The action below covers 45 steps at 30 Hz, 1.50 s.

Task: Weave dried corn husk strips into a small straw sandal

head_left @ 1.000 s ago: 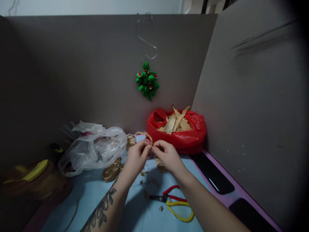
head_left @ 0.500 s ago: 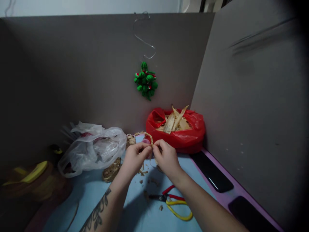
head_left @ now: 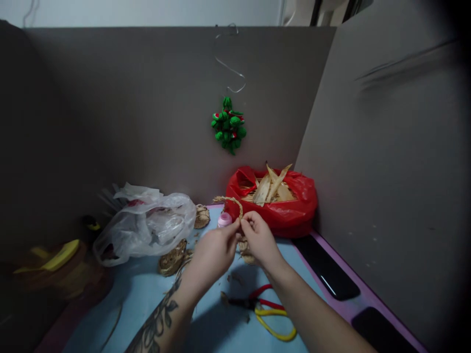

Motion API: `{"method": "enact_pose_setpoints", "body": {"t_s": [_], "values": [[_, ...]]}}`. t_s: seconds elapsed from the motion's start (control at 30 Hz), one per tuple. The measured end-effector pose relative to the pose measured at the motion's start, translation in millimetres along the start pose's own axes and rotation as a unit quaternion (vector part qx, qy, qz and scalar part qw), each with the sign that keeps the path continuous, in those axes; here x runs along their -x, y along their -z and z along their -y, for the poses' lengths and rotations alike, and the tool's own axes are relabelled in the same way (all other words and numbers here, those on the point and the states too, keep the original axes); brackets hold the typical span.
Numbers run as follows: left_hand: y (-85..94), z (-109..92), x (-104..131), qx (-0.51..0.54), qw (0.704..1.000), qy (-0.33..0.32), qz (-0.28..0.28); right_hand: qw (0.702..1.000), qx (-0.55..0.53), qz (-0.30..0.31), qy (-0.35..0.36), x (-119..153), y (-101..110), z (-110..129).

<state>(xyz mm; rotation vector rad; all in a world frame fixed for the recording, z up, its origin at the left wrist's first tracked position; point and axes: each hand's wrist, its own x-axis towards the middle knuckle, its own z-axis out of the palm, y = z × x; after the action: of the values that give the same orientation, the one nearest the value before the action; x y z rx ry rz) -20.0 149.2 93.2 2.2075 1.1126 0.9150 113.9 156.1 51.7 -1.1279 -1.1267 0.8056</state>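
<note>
A tan braided cord of dried plant fibre (head_left: 235, 201) curves up and leftward from between my fingertips. My left hand (head_left: 217, 250) pinches its lower end, back of the hand turned up. Close against it, my right hand (head_left: 258, 240) also pinches the cord with thumb and forefinger. Behind my left hand stands a small pink-capped bottle (head_left: 224, 219). A woven fibre piece (head_left: 246, 250) lies partly hidden beneath my right hand. Below the hands, pliers with red and yellow handles (head_left: 274, 314) rest on the light blue surface (head_left: 140, 304).
A red plastic bag (head_left: 272, 215) full of dried strips sits at the back right. At left are a clear plastic bag (head_left: 154, 225), a coiled fibre piece (head_left: 172, 258) and a brown container (head_left: 69, 274). Two dark phones (head_left: 331, 269) line the right edge. A green ornament (head_left: 228, 127) hangs on the partition.
My left hand has rolled over so its back faces up, and the braided cord now bends out to the left above my fingers. The whole view has shifted slightly.
</note>
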Motion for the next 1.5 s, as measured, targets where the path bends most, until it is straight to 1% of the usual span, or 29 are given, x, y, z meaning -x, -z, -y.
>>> {"method": "enact_pose_setpoints", "body": {"t_s": [0.1,0.13,0.27,0.33,0.43,0.53,0.67,0.73,0.83,0.9,1.03,1.1,1.13,1.2,1.27,1.3,1.37,1.43,1.5], "values": [[-3.1,9,-7,0.048,0.995,-0.008,-0.086,0.998,-0.044,0.044,-0.026,1,0,4],[-4.5,12,-9,0.073,0.993,0.001,-0.092,0.996,-0.058,0.056,-0.034,2,0,7],[-10.2,20,-14,0.192,0.979,0.062,-0.037,0.992,-0.072,0.085,-0.052,4,0,16],[-11.2,21,-15,0.209,0.974,0.08,-0.033,0.992,-0.065,0.091,-0.06,4,1,18],[-9.3,20,-15,0.204,0.975,0.079,-0.042,0.993,-0.03,0.101,-0.049,2,4,18],[-5.5,18,-14,0.203,0.976,0.072,-0.032,0.994,0.041,0.101,-0.006,1,8,17],[-3.6,18,-16,0.203,0.976,0.081,-0.016,0.983,0.155,0.07,0.067,2,10,16],[-4.3,19,-18,0.211,0.974,0.077,-0.013,0.98,0.171,0.063,0.08,2,10,16],[-5.3,21,-18,0.211,0.976,0.05,-0.014,0.985,0.143,0.072,0.062,2,10,16],[-5.8,21,-18,0.18,0.983,0.033,-0.025,0.989,0.119,0.076,0.044,1,11,17],[-9.7,24,-15,0.078,0.994,0.013,-0.082,0.994,0.096,0.053,0.002,1,11,20],[-13.4,28,-15,0.064,0.991,0.022,-0.112,0.994,0.1,0.045,-0.007,4,7,20],[-15.3,30,-15,0.08,0.989,0.036,-0.121,0.993,0.109,0.041,0.005,7,4,19],[-18.3,33,-17,0.169,0.975,0.08,-0.121,0.987,0.144,0.026,0.065,12,-2,16],[-19.9,35,-19,0.292,0.942,0.126,-0.108,0.973,0.184,0.015,0.14,18,-9,12],[-20.1,35,-20,0.34,0.924,0.141,-0.108,0.966,0.198,0.014,0.167,21,-11,10],[-19.9,35,-21,0.389,0.901,0.149,-0.124,0.959,0.209,0.017,0.189,24,-15,6],[-19.5,34,-22,0.401,0.894,0.145,-0.139,0.961,0.203,0.019,0.186,25,-16,4],[-19.6,34,-23,0.404,0.893,0.138,-0.142,0.963,0.194,0.008,0.187,22,-14,5]]}}
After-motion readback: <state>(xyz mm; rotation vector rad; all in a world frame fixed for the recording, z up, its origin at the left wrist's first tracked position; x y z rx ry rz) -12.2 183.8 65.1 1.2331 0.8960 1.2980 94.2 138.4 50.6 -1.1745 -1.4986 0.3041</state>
